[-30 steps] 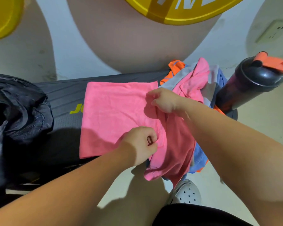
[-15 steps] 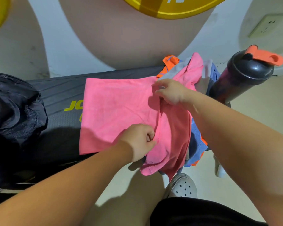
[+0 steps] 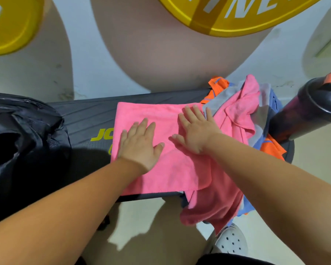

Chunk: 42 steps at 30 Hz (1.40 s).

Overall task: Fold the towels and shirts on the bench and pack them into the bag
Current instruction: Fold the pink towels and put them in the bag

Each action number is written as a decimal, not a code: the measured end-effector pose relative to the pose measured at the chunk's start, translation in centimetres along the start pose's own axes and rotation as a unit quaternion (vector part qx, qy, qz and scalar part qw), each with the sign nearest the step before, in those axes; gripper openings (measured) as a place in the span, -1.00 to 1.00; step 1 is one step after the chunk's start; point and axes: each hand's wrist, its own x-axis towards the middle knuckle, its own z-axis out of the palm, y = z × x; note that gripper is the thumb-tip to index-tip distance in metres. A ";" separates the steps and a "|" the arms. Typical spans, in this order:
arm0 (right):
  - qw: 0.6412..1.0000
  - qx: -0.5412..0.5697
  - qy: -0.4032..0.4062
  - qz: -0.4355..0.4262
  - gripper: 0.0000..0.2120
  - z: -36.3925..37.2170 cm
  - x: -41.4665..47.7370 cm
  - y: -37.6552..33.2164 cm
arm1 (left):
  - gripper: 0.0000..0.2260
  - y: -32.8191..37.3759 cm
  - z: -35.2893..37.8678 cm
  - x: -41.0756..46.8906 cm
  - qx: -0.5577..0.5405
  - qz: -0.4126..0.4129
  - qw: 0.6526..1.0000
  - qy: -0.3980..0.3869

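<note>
A pink towel (image 3: 166, 176) lies folded flat on the dark bench (image 3: 88, 115). My left hand (image 3: 139, 144) rests palm down on its left half, fingers spread. My right hand (image 3: 195, 132) presses flat on its right half, fingers apart. More pink cloth (image 3: 218, 205) hangs over the bench's front edge to the right. A heap of pink, grey, blue and orange clothes (image 3: 260, 119) lies at the bench's right end. The black bag (image 3: 21, 150) sits open at the left end of the bench.
A black shaker bottle (image 3: 306, 113) with an orange cap stands right of the clothes heap. Yellow weight plates (image 3: 227, 14) lean against the wall behind the bench. A white clog (image 3: 231, 241) is on the floor below.
Both hands let go of the pinched pink cloth and now lie open and flat on the folded towel. The towel's right part has been folded over.
</note>
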 end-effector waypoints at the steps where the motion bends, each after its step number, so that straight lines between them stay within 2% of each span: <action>1: 1.000 0.000 -0.009 -0.004 -0.17 0.2 0.3 -0.2 | -0.33 -0.7 0.2 0.8 0.017 0.003 1.000 -0.015; 5: 0.999 -0.038 0.005 -0.016 -0.17 1.0 1.2 -0.8 | -0.24 -3.6 1.4 3.2 0.049 0.006 0.998 -0.044; 9: 0.996 -0.075 0.043 0.026 -0.16 1.2 2.2 -1.0 | -0.05 -6.2 1.8 4.7 0.061 -0.006 0.998 -0.010; 14: 0.998 -0.047 0.015 0.038 -0.16 1.5 3.3 -0.2 | 0.05 -6.6 1.8 4.9 0.064 -0.028 0.998 0.008; 22: 1.000 0.027 -0.005 -0.005 -0.16 0.5 3.6 0.9 | 0.11 -8.6 0.2 6.4 0.116 -0.040 0.992 -0.034; 26: 0.998 0.056 0.000 0.013 -0.39 0.2 4.6 1.4 | -0.07 -8.7 -1.0 7.5 0.128 -0.004 0.992 -0.019; 30: 0.985 0.129 0.116 0.008 -0.64 -0.3 5.4 2.0 | -0.40 -8.7 -2.3 9.1 0.004 0.029 0.998 0.064; 33: 0.965 0.183 0.174 0.076 -0.69 -1.0 6.5 2.3 | -0.50 -8.6 -3.2 10.9 -0.003 0.025 0.998 0.059; 39: 0.976 0.113 0.163 0.086 -0.75 -0.6 8.1 2.8 | -0.73 -8.8 -4.2 13.2 -0.013 -0.026 0.999 0.029; 42: 0.980 0.113 0.136 0.090 -0.81 -1.1 8.5 3.2 | -0.78 -8.7 -4.8 14.1 -0.030 -0.049 0.998 -0.015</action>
